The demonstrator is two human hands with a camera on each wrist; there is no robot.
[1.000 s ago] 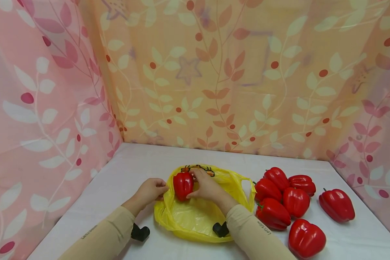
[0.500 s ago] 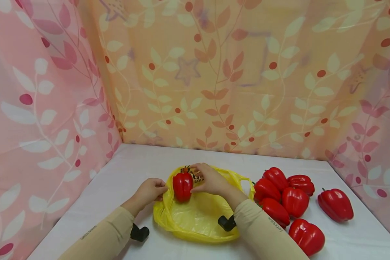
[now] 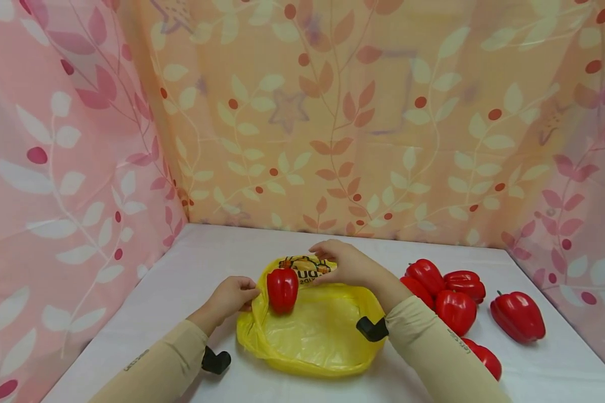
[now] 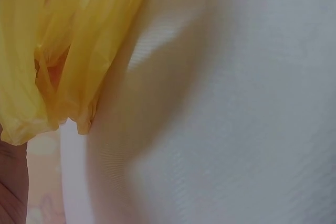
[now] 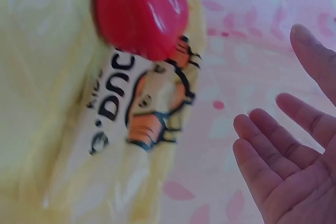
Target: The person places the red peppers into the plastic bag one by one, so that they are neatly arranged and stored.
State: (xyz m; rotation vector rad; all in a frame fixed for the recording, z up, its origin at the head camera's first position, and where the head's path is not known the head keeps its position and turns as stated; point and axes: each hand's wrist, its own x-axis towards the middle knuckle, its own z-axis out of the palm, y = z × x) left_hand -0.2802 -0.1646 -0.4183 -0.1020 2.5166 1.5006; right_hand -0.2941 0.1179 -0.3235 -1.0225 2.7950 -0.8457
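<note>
A yellow plastic bag [image 3: 317, 336] lies spread with its mouth open in the head view. Inside its left part sits a red bell pepper [image 3: 282, 291], near the printed cartoon. My left hand [image 3: 228, 300] pinches the bag's left rim; in the left wrist view the gathered yellow plastic [image 4: 84, 51] hangs beside part of that hand. Over the bag's far right side is my right hand [image 3: 353, 267], fingers extended and holding nothing. The right wrist view shows its open palm [image 5: 294, 171] apart from the pepper [image 5: 142, 11].
Several red bell peppers [image 3: 456, 312] lie grouped on the right of the white table [image 3: 222, 240]; the right sleeve [image 3: 428, 341] partly covers some. Another pepper [image 3: 518, 317] lies apart at the far right. A patterned curtain [image 3: 302, 140] stands behind the table.
My right hand has let go of the pepper in the bag and moved away to the right. The left hand keeps its place at the bag's rim.
</note>
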